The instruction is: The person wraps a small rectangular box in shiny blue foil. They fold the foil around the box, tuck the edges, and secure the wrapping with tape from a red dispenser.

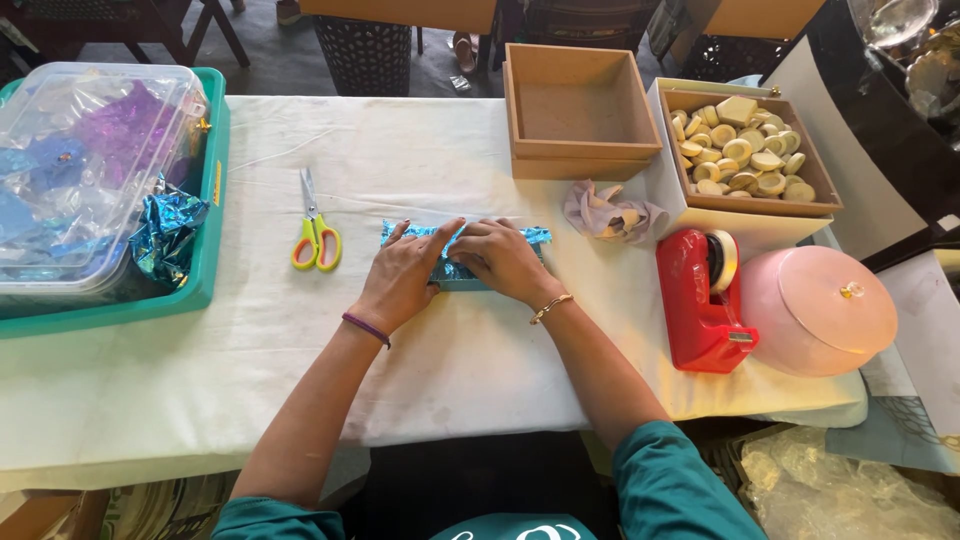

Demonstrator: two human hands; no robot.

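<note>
Head view: left hand (400, 280) and right hand (500, 260), fingers flat, pressing blue foil-wrapped packet (462, 258) mid-surface (450, 370), gripping nothing. Risk: thin foil likely tears or springs open under uneven pressure.

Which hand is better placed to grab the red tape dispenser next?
Probably right. The right hand lies on the shiny blue foil-wrapped packet, on the side toward the red tape dispenser. The left hand presses the packet's other end, nearer the orange-and-yellow-handled scissors.
</note>
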